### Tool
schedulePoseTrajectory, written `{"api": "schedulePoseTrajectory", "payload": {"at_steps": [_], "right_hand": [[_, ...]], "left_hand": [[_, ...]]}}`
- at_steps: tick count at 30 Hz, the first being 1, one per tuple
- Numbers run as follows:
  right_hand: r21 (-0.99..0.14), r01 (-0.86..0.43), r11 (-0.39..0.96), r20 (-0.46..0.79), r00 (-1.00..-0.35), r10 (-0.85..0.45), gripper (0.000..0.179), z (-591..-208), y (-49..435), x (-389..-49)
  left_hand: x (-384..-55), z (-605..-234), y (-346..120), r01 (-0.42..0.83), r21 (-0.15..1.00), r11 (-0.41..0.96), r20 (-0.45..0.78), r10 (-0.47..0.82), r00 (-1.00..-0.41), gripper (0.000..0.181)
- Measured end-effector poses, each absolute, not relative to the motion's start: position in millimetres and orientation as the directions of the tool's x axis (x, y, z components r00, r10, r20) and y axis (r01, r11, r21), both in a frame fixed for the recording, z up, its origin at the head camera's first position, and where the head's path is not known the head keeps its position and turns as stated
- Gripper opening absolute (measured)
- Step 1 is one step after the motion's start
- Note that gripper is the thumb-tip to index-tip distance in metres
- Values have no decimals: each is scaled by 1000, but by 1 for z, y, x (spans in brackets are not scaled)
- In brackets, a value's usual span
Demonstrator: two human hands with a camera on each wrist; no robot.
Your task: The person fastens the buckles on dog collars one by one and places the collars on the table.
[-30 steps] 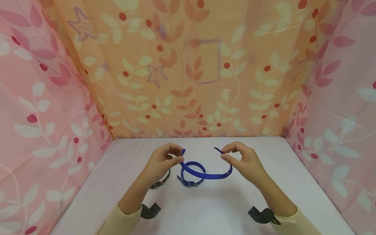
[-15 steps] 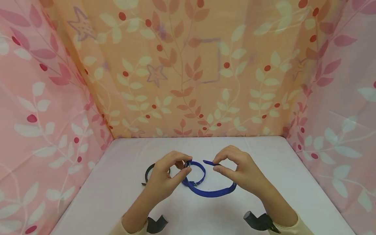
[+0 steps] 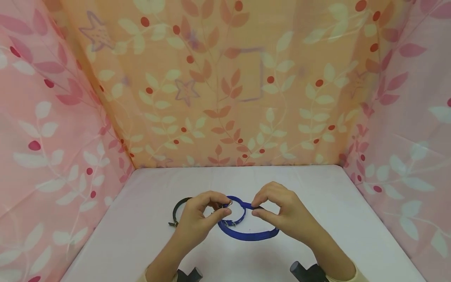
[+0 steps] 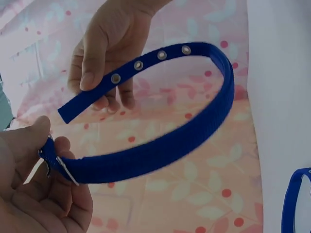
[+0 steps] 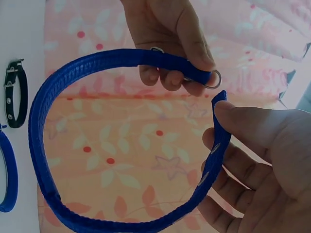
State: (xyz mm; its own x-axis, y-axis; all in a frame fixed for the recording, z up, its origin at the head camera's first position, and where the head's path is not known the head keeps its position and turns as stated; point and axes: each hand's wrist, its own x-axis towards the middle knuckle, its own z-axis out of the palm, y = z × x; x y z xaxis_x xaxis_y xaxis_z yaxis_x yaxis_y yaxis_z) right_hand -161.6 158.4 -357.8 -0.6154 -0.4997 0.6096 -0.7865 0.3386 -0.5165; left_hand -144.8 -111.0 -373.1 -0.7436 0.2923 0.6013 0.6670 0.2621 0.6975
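Observation:
A blue collar [image 3: 250, 236] hangs in an open loop between both hands. My left hand [image 3: 206, 213] pinches its end with the metal buckle [image 5: 216, 79] between thumb and fingers. The other end, where several metal eyelets [image 4: 138, 65] run in a row, is pinched by my right hand [image 3: 282, 207]. In the right wrist view the strap's tip [image 5: 220, 96] points at the buckle, a small gap apart. A second blue collar [image 3: 230, 223], fastened into a ring, lies on the table behind the held one, partly covered by it and the left hand.
A black collar [image 5: 18, 99] closed into a ring lies on the white table [image 3: 148, 192], half hidden behind the left hand in the head view. Patterned cloth walls [image 3: 218, 117] stand around the back and sides.
Both hands have come lower and closer together. The strap's tip has moved left toward the buckle, and the collar's loop now hangs nearer the person.

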Motion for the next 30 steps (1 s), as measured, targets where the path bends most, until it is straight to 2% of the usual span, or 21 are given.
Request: {"api": "schedulePoseTrajectory", "payload": {"at_steps": [8,14,19,22,28,30], "right_hand": [[-411,-862,296,702,-507,-501,30,-364,144,-158],[-438,-849,295,727,-528,-440,30,-366,139,-155],[-388,-869,307,750,-491,-442,29,-368,134,-152],[-370,-870,326,748,-487,-451,28,-368,133,-152],[-424,-848,317,732,-527,-432,29,-369,134,-153],[-430,-848,310,733,-529,-427,30,-369,134,-153]], "left_hand": [[-140,-375,-102,600,782,169,547,277,-790,22],[-138,-375,-101,438,889,137,392,271,-879,23],[-135,-373,-99,315,939,141,268,278,-922,25],[-133,-373,-99,302,945,125,255,296,-920,26],[-134,-374,-100,400,916,35,358,382,-852,24],[-135,-375,-101,407,912,45,361,383,-850,24]]}}
